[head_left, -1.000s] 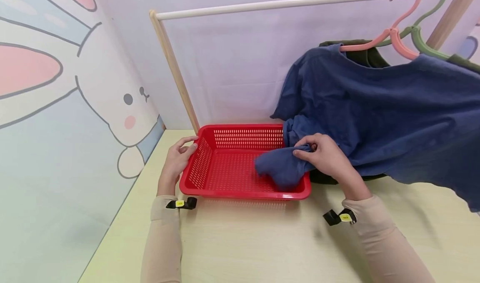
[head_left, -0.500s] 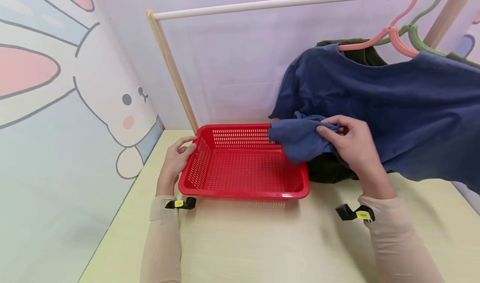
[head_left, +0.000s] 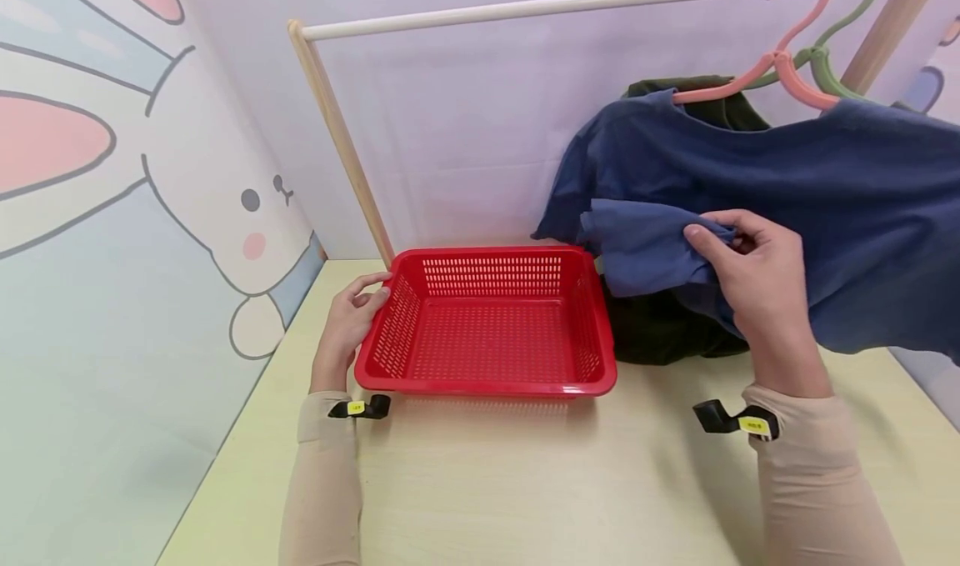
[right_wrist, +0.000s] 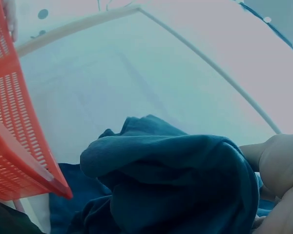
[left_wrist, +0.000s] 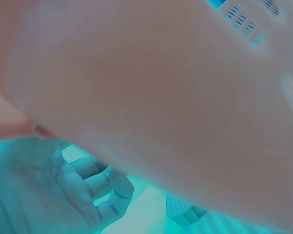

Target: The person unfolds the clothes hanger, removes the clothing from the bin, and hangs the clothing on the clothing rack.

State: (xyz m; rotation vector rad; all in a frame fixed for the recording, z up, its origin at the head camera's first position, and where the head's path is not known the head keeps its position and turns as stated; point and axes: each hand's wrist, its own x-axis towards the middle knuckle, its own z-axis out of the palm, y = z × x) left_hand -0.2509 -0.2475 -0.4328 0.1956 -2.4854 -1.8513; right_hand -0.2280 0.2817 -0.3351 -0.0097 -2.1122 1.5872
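My left hand (head_left: 349, 323) grips the left rim of a red plastic basket (head_left: 486, 386), thumb over the edge. In the left wrist view, a large blurred surface covers most of the picture, with the hand (left_wrist: 83, 190) below it. To the right of the basket, my right hand (head_left: 768, 274) pinches a bunched piece of blue cloth (head_left: 652, 245) between thumb and fingers. This cloth hangs in front of a blue shirt (head_left: 840, 182) on a pink hanger (head_left: 798, 78); whether it is part of that shirt I cannot tell. In the right wrist view the cloth (right_wrist: 185, 175) hides most fingers.
A white rail (head_left: 525, 9) on wooden posts (head_left: 337, 132) spans the back. Dark green clothing (head_left: 660, 328) hangs behind the blue shirt, near a green hanger (head_left: 828, 78). A wall with a rabbit picture (head_left: 202, 182) stands at the left of the pale table (head_left: 480, 483).
My right hand has lifted the blue cloth out of the basket and carried it up and to the right. The left hand keeps its grip on the basket rim.
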